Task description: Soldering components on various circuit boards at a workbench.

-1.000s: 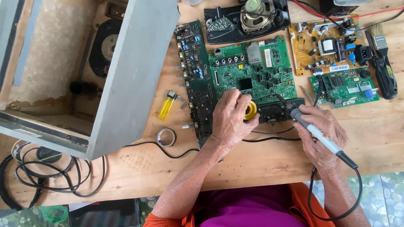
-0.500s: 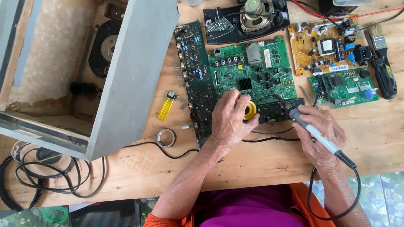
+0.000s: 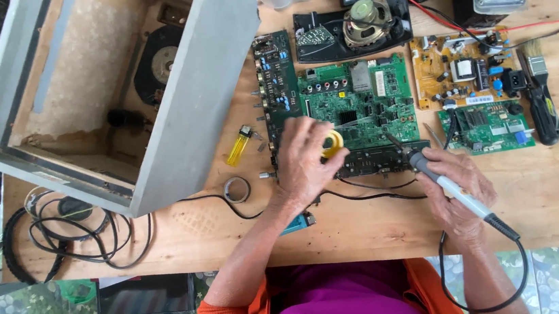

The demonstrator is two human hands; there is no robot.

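A pale wooden tabletop (image 3: 555, 185) fills my view, crowded with circuit boards. My left hand (image 3: 304, 161) is closed around a small yellow spool (image 3: 333, 143), resting on the large green circuit board (image 3: 363, 104) at the table's middle. My right hand (image 3: 457, 191) is wrapped around a grey-handled soldering iron (image 3: 446, 185), its tip at the dark narrow board (image 3: 382, 159) just below the green one. A yellow lighter (image 3: 239, 145) lies left, beside a grey open box (image 3: 199, 103).
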